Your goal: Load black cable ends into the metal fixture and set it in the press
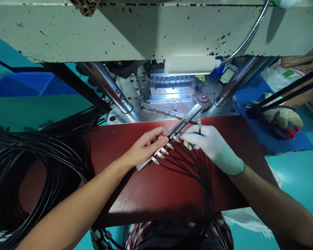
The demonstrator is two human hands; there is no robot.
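Black cable coils (pixel 28 166) off bench's left edge. Bare left hand (pixel 146 147) pinching metal fixture bar (pixel 181 124) at red bench (pixel 151 194) centre, near back edge. Gloved right hand (pixel 207 140) gripping one cable end (pixel 199 122), others already seated. Loading step, prob; next needs lining tip w/ free slot.

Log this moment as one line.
left hand: holds long grey metal bar | white-gloved right hand: seats black cables | surface: dark red board
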